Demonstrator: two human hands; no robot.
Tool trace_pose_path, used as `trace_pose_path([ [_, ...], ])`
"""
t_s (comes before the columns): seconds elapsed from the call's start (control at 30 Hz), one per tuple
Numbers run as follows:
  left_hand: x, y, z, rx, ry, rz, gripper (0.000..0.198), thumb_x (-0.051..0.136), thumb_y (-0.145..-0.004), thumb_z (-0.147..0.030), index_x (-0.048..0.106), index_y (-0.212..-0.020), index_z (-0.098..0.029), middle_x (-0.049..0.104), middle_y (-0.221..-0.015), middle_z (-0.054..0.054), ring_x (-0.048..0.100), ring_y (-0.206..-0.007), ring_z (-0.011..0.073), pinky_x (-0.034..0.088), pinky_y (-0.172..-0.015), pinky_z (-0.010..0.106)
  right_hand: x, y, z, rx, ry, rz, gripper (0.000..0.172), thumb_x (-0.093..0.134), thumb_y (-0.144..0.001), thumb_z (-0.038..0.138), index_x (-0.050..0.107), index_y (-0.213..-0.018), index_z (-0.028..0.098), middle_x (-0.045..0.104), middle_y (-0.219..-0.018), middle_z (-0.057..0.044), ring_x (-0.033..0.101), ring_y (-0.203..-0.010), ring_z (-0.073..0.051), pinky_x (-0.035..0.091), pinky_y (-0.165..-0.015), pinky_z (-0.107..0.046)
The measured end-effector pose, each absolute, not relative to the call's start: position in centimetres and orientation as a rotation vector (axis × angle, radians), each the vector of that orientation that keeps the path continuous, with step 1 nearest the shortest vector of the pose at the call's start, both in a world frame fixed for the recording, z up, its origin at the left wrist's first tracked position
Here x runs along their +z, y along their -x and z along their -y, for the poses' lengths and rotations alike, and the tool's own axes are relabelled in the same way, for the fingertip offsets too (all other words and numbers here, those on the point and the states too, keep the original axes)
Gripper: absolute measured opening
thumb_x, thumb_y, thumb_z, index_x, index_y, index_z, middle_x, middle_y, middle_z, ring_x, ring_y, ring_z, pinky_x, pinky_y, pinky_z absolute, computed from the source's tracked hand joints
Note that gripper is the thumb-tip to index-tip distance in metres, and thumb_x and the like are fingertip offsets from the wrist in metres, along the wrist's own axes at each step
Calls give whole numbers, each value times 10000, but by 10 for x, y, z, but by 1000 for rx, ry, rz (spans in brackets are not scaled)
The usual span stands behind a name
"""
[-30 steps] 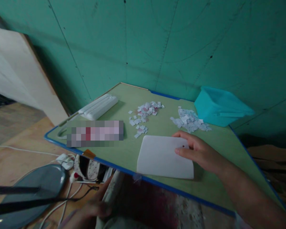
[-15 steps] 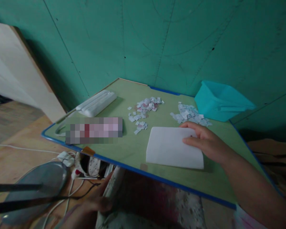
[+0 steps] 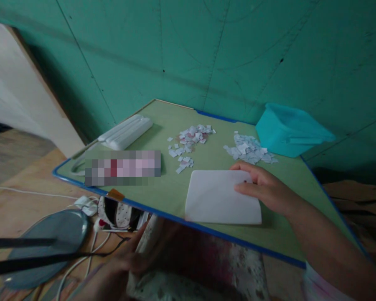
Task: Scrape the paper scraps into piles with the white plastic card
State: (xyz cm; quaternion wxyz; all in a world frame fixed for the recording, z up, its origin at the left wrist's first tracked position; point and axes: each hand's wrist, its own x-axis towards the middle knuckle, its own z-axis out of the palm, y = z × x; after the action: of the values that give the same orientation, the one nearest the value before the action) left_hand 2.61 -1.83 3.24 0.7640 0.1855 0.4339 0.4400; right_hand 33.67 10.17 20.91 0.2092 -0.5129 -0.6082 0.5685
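My right hand (image 3: 266,190) lies on the right part of a white sheet (image 3: 219,196) on the green table (image 3: 163,188). Its fingers are stretched loosely over the sheet, and a small dark dot shows beside the fingertips. The sheet's near edge reaches the table's blue front rim. My left hand (image 3: 113,276) is low, below the table's front edge, beside patterned cloth. It is dim and smeared, so its fingers are unclear. Two heaps of small paper scraps lie beyond the sheet, one in the middle (image 3: 188,144) and one to the right (image 3: 247,152).
A teal box (image 3: 288,129) stands at the table's far right against the green wall. A long white object (image 3: 127,131) lies at the far left, with a pixelated patch in front of it. On the floor to the left are a grey fan base (image 3: 50,242) and white cables.
The white sheet under my right hand slid away from the front rim, then back to the left and nearer to it. My left hand stayed low under the table.
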Motion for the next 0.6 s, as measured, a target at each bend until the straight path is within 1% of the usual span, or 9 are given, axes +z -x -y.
trace_pose_path([
  [0.03,39,-29,19,942,-414,-960,771,703,-441,-5,661,-1164,-268,754,-700,-21,692,-794,283,515,-706,317,209,-337,-101,1589,1418,1695,267,616,-675,296,480,-895,227,543,-688,37,518,-571,-121,380,-478,-222],
  [0.07,48,-32,19,911,-421,-963,819,709,-449,-18,621,-1219,-285,747,-662,-30,695,-765,294,519,-668,329,209,-336,-101,1591,1410,1702,265,616,-676,296,481,-893,226,535,-686,38,510,-566,-117,374,-472,-218],
  [0.1,58,-37,21,916,-388,-942,802,703,-437,-37,632,-1202,-268,736,-642,-30,690,-828,316,521,-688,339,209,-336,-100,1593,1403,1710,262,617,-676,296,483,-890,226,530,-685,39,502,-562,-113,369,-469,-215],
  [0.13,69,-42,22,909,-304,-879,772,698,-495,-119,597,-1247,-261,767,-754,-1,666,-957,342,514,-771,377,209,-336,-100,1593,1396,1721,257,616,-677,295,486,-887,227,526,-684,39,495,-559,-110,367,-469,-213],
  [0.17,79,-47,23,905,-255,-828,795,698,-510,-148,560,-1286,-247,779,-878,21,628,-1054,354,496,-835,396,209,-336,-99,1595,1389,1739,247,614,-680,293,492,-884,227,524,-684,39,490,-559,-108,365,-470,-212],
  [0.23,90,-52,27,922,-217,-798,776,665,-546,-117,544,-1302,-246,763,-1023,20,580,-1142,346,476,-887,394,211,-335,-97,1589,1364,1798,214,601,-698,286,510,-884,231,519,-682,40,481,-565,-105,361,-479,-211],
  [0.3,92,-53,31,922,-188,-817,752,651,-558,-87,559,-1285,-253,758,-1053,9,570,-1157,341,485,-883,392,214,-335,-94,1545,1318,1895,173,591,-714,270,538,-875,233,513,-677,40,468,-572,-102,350,-487,-210],
  [0.43,83,-48,37,892,-108,-880,758,656,-546,-78,567,-1275,-267,776,-993,11,601,-1111,360,510,-844,422,219,-339,-91,1377,1271,1971,137,612,-695,245,570,-824,233,504,-666,35,452,-573,-104,330,-494,-221],
  [0.6,80,-45,39,887,-78,-787,739,579,-648,-73,493,-1339,-319,685,-1222,-20,528,-1209,316,482,-890,400,216,-348,-102,1290,1366,1738,219,636,-720,316,516,-890,247,524,-692,35,487,-592,-122,358,-519,-233],
])
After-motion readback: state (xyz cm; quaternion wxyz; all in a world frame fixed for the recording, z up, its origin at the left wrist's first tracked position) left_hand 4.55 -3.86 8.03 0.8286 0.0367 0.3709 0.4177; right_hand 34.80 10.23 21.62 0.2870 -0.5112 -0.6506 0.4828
